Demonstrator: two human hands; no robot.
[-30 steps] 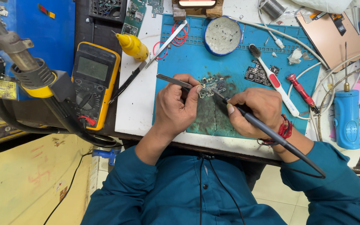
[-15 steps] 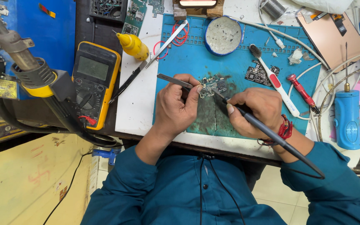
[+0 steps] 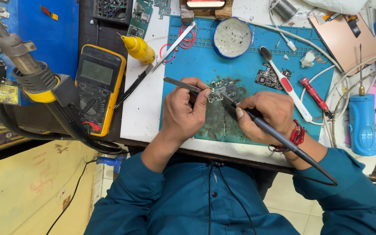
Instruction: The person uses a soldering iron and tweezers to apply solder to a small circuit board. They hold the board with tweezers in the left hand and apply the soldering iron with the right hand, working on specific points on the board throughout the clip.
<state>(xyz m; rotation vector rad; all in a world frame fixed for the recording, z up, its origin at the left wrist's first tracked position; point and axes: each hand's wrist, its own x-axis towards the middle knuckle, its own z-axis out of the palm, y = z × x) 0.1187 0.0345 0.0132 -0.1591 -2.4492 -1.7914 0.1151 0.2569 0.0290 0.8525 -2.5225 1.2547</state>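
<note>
A person in a teal shirt works over a small circuit board [image 3: 219, 90] lying near the middle of a blue work mat [image 3: 240, 61] on a cluttered bench [image 3: 142, 117]. The left hand [image 3: 183, 113] is closed around metal tweezers [image 3: 180, 84], whose tips reach the board's left edge. The right hand [image 3: 266, 116] has its grip shut pen-fashion on a dark soldering iron [image 3: 279, 138], the tip touching the board's right side and the cord trailing back past the wrist.

The step in hand appears to be fine solder work on 1 spot of the board, with the tweezers steadying a part too small to make out. The next move would seem to call for a still left hand and a brief, light touch of the iron, since the neighbouring parts sit close together.

Around the mat: a yellow multimeter [image 3: 97, 87] to the left, a yellow squeeze bottle [image 3: 139, 48] above it, a round tin [image 3: 232, 37] at the mat's top edge, a white-and-red brush [image 3: 286, 85] lying across a second board [image 3: 270, 77], a red screwdriver [image 3: 313, 93] and a blue tool [image 3: 363, 124] at the right.
</note>
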